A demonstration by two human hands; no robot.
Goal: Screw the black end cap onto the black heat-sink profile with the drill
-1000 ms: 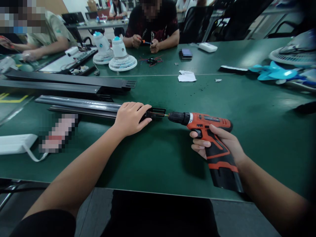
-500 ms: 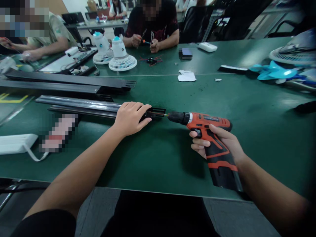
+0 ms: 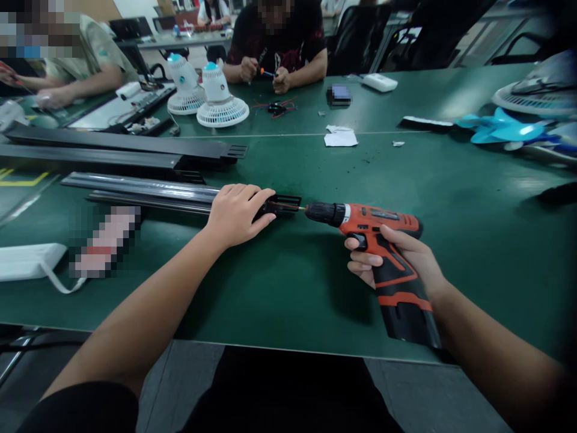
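Long, slim, glossy black profile (image 3: 148,187) lying on the green counter (image 3: 279,294); left hand (image 3: 238,215) palm-down, grip closed over its right end. Right hand (image 3: 418,257), forearm slanting in from lower right, grip closed around the orange-and-black cordless drill (image 3: 381,219), bit (image 3: 302,208) directed at that end.

Between the left forearm (image 3: 157,307) and the drill (image 3: 374,222), bare tabletop (image 3: 270,288) gives a hand room from the near edge up to the rails (image 3: 144,191). There the left hand (image 3: 238,215), the rails and the drill, its bit at their slotted end, form a barrier. Beyond it, a wide lane leads toward the far edge, with only flat paper (image 3: 341,137) to cross. Black panels (image 3: 121,147) and a white box (image 3: 31,261) crowd the left side; upright fans (image 3: 220,96) and blue blades (image 3: 505,127) obstruct the far left and far right.
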